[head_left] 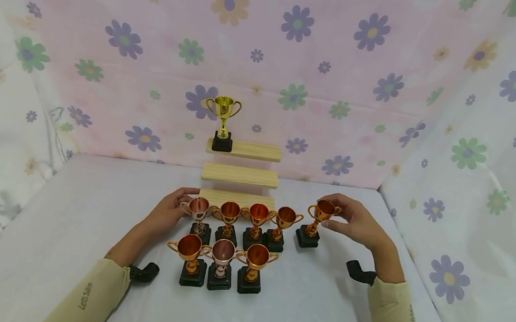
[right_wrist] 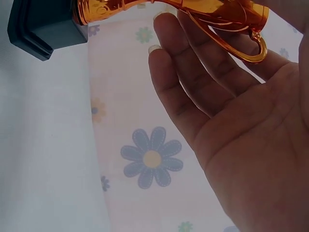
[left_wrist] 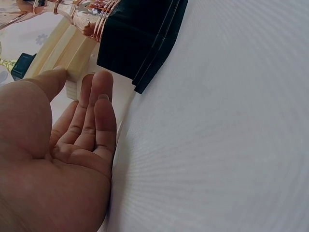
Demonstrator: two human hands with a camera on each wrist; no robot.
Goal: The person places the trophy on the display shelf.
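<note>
My right hand (head_left: 356, 222) holds an orange-bronze trophy cup (head_left: 312, 230) by its bowl, thumb in front and fingers behind. This trophy leans slightly, its black base close to the white tabletop; in the right wrist view its stem (right_wrist: 104, 9) crosses above the fingers. At the left end of a stepped wooden stand (head_left: 240, 175), my left hand (head_left: 168, 212) reaches with loosely extended fingers. Its thumb touches the wood (left_wrist: 79, 53) in the left wrist view. A pinkish trophy (head_left: 199, 208) stands right beside that hand. On the top step, at its left end, is a gold trophy (head_left: 223, 120).
Several more trophies stand in two rows before the stand, including a bronze one (head_left: 285, 218) at the back row's right end and a pinkish one (head_left: 222, 252) in the middle of the front row. Flowered cloth (head_left: 266, 87) rises behind and at both sides of the table (head_left: 308, 305).
</note>
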